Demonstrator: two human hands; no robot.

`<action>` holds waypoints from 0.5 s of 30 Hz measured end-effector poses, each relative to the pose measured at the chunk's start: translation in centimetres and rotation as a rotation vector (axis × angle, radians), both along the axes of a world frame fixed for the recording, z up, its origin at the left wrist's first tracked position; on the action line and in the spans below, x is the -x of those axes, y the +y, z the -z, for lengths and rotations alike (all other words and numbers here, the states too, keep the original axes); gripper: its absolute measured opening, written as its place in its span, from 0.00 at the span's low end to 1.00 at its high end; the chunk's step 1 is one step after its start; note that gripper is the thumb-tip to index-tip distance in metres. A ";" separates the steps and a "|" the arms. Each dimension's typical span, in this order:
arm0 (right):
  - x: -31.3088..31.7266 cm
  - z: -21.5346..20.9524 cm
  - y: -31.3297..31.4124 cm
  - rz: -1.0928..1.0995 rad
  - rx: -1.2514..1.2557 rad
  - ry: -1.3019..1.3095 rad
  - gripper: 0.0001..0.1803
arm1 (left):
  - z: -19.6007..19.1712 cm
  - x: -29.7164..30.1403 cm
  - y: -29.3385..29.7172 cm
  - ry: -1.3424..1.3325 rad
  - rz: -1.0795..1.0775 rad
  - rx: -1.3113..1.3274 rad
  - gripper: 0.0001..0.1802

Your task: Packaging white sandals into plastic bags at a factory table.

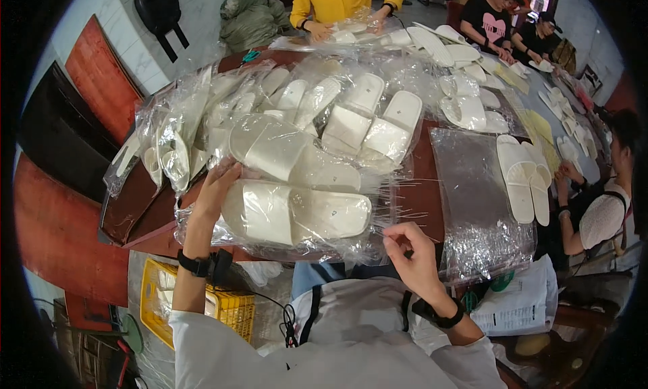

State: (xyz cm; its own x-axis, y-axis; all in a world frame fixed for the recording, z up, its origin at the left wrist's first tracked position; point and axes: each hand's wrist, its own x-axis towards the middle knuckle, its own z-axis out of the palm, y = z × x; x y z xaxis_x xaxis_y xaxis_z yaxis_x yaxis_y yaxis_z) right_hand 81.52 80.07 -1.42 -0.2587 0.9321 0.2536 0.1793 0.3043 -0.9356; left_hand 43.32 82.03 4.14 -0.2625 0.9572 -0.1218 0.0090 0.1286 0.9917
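A pair of cream-white slippers [256,213] in a clear plastic bag lies before me on the reddish-brown table. My left hand [219,186] rests at the bag's left end, fingers stretched along the plastic; its thumb is hidden. Off the bag's lower right corner, my right hand [413,255] has thumb and index finger pinched together on what looks like a thin white strand. Several more thin white strands [408,198] lie just above this hand, to the right of the bag. Another bagged pair of slippers [371,122] lies just behind.
Bagged slippers [179,139] heap up at the left. Flat clear bags [476,186] and a loose slipper pair [521,183] lie to the right. Below the table stands a yellow crate [233,313]. People work across the table, one in a yellow top [341,3], and along the right side.
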 end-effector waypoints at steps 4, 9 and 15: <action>0.4 0.6 1.5 -0.036 -0.025 -0.194 0.12 | 0.0 -0.7 2.0 0.020 0.083 0.125 0.18; 1.6 1.8 5.0 0.072 -0.358 -0.459 0.18 | 3.2 1.3 4.2 -0.012 0.117 0.161 0.17; 3.1 3.1 8.7 -0.084 0.251 -0.198 0.33 | 5.7 2.2 5.6 -0.025 0.093 0.139 0.16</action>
